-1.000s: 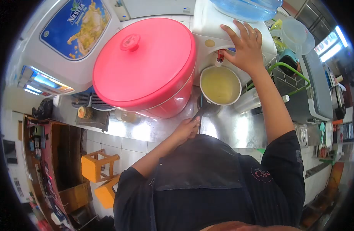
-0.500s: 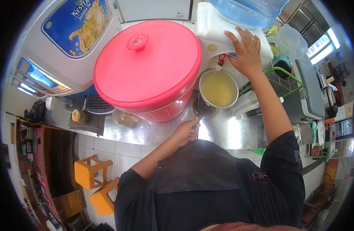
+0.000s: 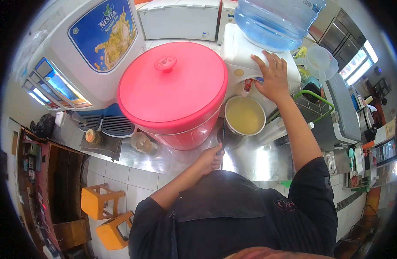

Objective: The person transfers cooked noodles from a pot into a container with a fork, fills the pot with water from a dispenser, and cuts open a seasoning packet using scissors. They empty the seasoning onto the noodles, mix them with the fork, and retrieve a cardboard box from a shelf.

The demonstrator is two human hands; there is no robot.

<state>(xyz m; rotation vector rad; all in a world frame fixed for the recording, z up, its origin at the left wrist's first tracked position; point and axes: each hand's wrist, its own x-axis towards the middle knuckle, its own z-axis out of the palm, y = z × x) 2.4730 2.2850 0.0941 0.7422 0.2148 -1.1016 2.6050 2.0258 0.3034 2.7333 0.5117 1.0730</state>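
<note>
My left hand is closed around the long dark handle of a saucepan. Pale yellow liquid fills much of the pan. Just above its far rim hangs the red-and-white tap of a white water dispenser. My right hand lies on the dispenser's front edge with fingers spread, its thumb reaching down beside the tap. A large blue water bottle stands upside down on top of the dispenser.
A big pink lidded bucket stands left of the pan on the steel counter. Further left are a drink machine, a small jar and a clear cup. A green-edged rack stands right; orange stools are on the floor.
The view has tilted up a little, so the counter items sit lower in the picture. Both hands keep their places, left on the saucepan handle, right on the dispenser.
</note>
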